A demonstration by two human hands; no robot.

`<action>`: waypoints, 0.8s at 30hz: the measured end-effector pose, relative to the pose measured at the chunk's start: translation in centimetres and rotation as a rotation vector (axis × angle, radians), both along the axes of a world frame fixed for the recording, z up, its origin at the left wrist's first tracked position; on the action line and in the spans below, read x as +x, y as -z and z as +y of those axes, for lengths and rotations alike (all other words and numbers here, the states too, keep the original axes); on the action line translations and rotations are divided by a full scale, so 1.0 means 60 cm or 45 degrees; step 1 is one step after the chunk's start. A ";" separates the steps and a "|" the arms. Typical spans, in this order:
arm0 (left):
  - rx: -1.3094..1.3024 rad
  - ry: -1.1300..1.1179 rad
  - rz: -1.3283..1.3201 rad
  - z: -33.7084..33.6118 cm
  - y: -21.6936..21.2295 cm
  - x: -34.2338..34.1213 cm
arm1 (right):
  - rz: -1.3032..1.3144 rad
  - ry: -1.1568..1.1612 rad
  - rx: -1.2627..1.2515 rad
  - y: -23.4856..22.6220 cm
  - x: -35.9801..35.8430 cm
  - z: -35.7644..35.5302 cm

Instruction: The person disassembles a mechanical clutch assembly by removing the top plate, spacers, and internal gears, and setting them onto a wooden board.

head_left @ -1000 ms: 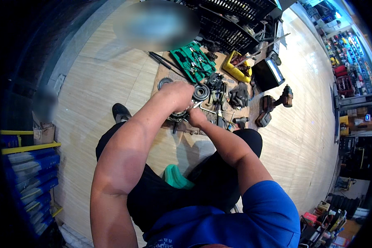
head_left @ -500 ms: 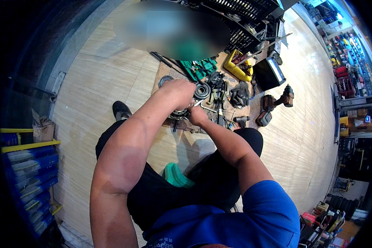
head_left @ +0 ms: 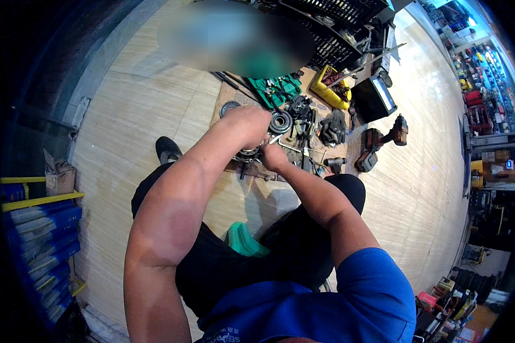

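My left hand (head_left: 253, 127) is closed over a dark, round metal assembly (head_left: 246, 156) on a cardboard mat; its fingertips are hidden. Close against it, my right hand (head_left: 274, 157) has its fingers curled shut at the assembly's right side. What either hand grips is too small and covered to make out. A shiny metal tool (head_left: 275, 139) lies just above my right fingers. Right beside my left knuckles sits a ringed black pulley (head_left: 280, 121). Another round ringed part (head_left: 230, 107) shows past my left wrist.
Dark gloves (head_left: 332, 128), a green tool case (head_left: 274, 91) and a yellow bin (head_left: 330, 88) lie beyond my hands. A cordless power tool (head_left: 372, 150) and black battery-like box (head_left: 375, 96) stand right. Black crates (head_left: 340, 48) are at the back, near a blurred person.
Both hands stay at the metal assembly with hardly any shift. The view has moved very slightly; nothing has visibly been picked up or let go.
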State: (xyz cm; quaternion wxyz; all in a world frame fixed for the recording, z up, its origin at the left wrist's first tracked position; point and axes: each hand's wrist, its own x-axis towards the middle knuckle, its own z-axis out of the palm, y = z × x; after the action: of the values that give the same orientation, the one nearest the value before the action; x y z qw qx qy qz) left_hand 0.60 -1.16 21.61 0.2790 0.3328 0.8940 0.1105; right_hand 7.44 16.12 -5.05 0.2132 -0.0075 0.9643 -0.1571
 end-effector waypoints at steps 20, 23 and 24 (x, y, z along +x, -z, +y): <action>0.011 -0.011 0.080 0.000 0.012 -0.001 | 0.020 0.028 -0.080 0.010 0.000 0.003; -0.003 -0.034 0.063 0.000 0.005 0.001 | -0.003 0.033 -0.061 0.005 0.000 0.002; -0.004 -0.034 0.067 0.000 0.005 0.002 | -0.019 0.034 -0.047 0.003 0.000 0.002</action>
State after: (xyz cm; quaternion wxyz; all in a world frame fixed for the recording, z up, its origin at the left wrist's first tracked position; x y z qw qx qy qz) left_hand 0.69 -1.17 21.31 0.2546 0.3231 0.9055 0.1040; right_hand 7.44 16.24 -5.21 0.2180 0.0026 0.9596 -0.1779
